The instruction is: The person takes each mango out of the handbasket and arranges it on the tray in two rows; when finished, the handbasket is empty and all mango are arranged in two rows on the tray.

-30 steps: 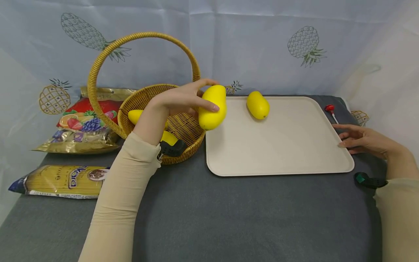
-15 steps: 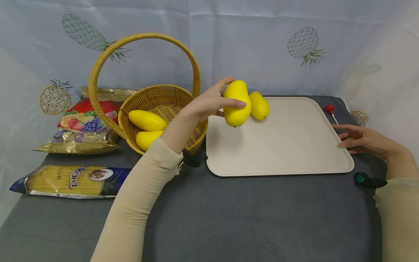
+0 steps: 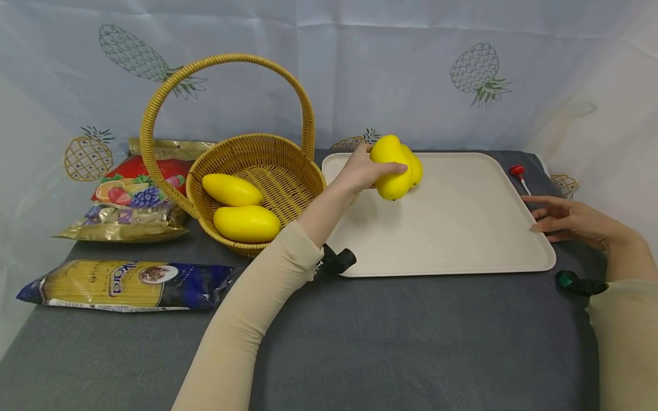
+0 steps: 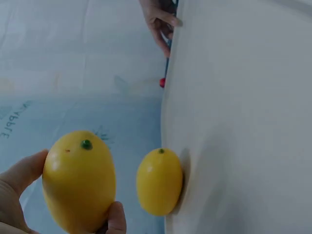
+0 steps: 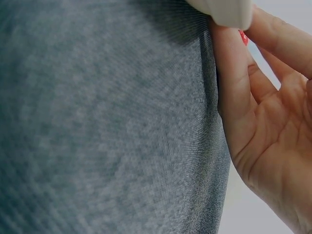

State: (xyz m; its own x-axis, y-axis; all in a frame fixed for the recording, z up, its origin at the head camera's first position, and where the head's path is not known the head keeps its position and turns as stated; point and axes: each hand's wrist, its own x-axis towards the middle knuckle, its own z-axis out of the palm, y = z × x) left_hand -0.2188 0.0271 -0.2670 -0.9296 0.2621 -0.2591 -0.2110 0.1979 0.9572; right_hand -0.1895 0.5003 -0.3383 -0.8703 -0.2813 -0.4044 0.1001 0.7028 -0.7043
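Note:
My left hand grips a yellow mango, thumb on the near side, above the left rear of a cream tray. Right behind it, a second mango lies on the tray, partly covered in the head view. The left wrist view shows the held mango apart from the tray mango. My right hand pinches the tray's right edge; in the right wrist view the tray rim sits between thumb and fingers. Two more mangoes, an upper one and a lower one, lie in a wicker basket.
The basket's tall handle arches up left of the tray. A candy bag stands behind it, and a pasta packet lies in front on the grey cloth. A red lollipop lies beyond the tray's right edge.
My left hand has carried the mango from above the basket's right side rightward over the tray, up to the other mango, lowering slightly. My right hand has stayed still.

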